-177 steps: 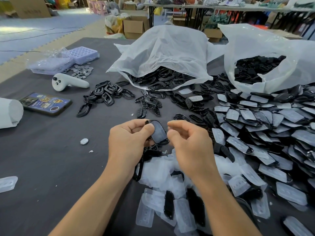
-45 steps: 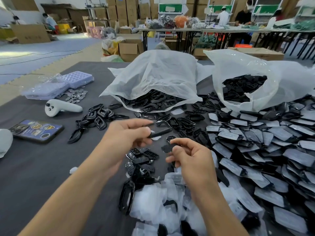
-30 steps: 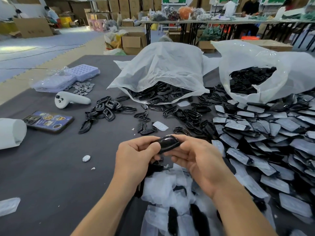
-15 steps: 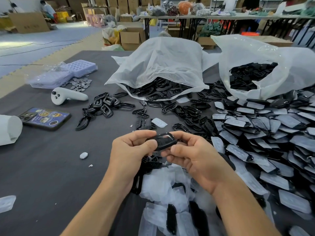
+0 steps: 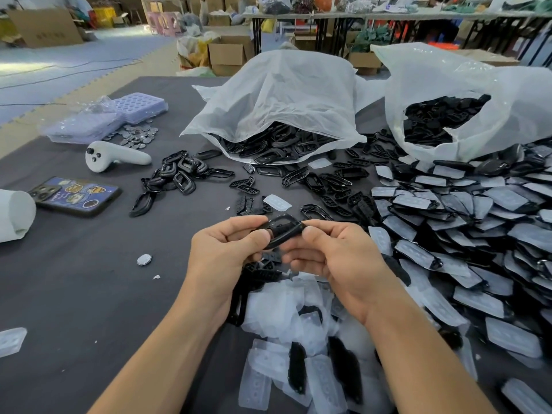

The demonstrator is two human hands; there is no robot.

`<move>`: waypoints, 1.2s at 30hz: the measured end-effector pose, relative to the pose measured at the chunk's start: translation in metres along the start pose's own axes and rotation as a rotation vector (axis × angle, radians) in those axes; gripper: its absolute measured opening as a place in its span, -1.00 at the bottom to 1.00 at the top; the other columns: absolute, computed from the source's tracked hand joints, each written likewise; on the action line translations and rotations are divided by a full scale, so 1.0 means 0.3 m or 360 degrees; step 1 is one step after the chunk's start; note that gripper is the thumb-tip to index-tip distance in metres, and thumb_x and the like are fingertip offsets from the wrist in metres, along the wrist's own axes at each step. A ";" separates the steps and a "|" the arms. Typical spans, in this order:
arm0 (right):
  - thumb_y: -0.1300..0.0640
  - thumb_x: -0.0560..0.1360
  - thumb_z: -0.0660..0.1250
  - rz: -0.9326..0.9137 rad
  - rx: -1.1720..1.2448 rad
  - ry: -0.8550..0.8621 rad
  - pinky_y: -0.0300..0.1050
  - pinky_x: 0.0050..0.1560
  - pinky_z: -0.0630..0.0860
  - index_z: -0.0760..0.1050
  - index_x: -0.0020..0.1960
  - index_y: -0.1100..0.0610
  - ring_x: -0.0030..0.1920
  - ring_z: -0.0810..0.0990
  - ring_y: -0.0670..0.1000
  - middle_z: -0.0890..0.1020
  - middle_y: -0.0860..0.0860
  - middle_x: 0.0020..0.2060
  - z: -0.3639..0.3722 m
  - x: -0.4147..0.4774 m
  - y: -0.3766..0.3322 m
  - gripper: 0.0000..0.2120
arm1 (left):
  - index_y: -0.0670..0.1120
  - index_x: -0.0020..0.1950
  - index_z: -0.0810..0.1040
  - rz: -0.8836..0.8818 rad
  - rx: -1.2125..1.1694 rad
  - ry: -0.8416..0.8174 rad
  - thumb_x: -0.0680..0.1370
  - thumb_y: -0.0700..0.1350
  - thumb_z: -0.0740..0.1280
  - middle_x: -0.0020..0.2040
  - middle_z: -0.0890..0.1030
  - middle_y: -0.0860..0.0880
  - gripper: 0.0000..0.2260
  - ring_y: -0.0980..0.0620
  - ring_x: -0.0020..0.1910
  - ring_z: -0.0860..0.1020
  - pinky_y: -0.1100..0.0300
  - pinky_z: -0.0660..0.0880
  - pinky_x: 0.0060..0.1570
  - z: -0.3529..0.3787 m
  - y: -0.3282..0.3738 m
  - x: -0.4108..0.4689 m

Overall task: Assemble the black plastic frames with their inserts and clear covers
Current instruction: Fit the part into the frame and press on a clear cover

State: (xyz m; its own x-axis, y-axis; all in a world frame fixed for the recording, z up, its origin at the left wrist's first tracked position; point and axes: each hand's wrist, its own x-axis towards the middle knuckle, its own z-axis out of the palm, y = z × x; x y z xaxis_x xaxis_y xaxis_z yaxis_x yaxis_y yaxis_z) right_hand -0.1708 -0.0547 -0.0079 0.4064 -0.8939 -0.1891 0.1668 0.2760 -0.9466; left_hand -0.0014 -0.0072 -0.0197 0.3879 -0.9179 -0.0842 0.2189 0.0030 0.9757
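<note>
- Head view: left hand (image 5: 222, 253) and right hand (image 5: 334, 258) both pinch one black frame (image 5: 282, 230) between them.
- Clear covers (image 5: 286, 312) lie just below the hands.

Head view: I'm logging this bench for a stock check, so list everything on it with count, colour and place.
frame: one, black, held between both hands
loose frames: many, black, left of centre
inserts: many, black, centre
middle bag: one, white, far side, spilling black frames
right bag: one, white, far right, holds black parts
covered pieces: many, black under clear, heaped right
covers: many, clear, heaped below the hands
controller: one, white, left
phone: one, dark case, left
trays: a few, lilac, far left
discs: many, grey, by the trays
roll: one, white, left edge
table: one, dark grey
left hand: grips the frame's left end
right hand: pinches the frame's right end
</note>
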 end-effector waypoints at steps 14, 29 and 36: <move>0.38 0.65 0.19 0.0150 -0.0081 -0.0189 0.00 0.18 0.63 0.65 0.17 0.26 0.00 0.67 0.06 0.73 0.20 0.03 -0.017 -0.017 -0.013 -0.73 | 0.13 -0.07 0.77 0.0191 0.0441 -0.0003 0.34 -0.13 0.57 -0.19 0.77 -0.07 -0.78 -0.09 -0.18 0.73 0.09 0.64 -0.05 -0.001 0.009 -0.011; 0.45 0.50 0.41 -0.0092 0.0072 0.0100 -0.24 -0.23 0.62 0.68 0.02 0.23 -0.32 0.68 -0.01 0.72 0.18 -0.23 -0.005 -0.006 -0.012 -0.81 | 0.04 -0.04 0.78 0.0072 0.0107 -0.0177 0.35 -0.32 0.57 -0.11 0.76 -0.21 -0.69 -0.10 -0.18 0.72 0.18 0.65 -0.12 0.026 0.005 -0.034; 0.35 0.49 0.47 -0.0071 -0.0089 0.0127 -0.12 -0.03 0.61 0.75 -0.09 0.08 -0.16 0.64 0.01 0.73 0.08 -0.17 0.001 -0.008 -0.011 -0.81 | -0.05 -0.09 0.77 0.0078 0.0137 -0.0122 0.43 -0.42 0.51 -0.19 0.75 -0.21 -0.73 0.00 -0.31 0.67 0.21 0.60 -0.28 0.028 0.012 -0.030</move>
State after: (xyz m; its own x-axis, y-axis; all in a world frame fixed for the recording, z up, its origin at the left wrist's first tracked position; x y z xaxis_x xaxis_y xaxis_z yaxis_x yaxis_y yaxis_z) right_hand -0.1720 -0.0533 -0.0043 0.3267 -0.9307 -0.1644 0.1320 0.2172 -0.9672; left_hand -0.0116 -0.0023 -0.0138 0.3256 -0.9452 -0.0237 0.1226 0.0173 0.9923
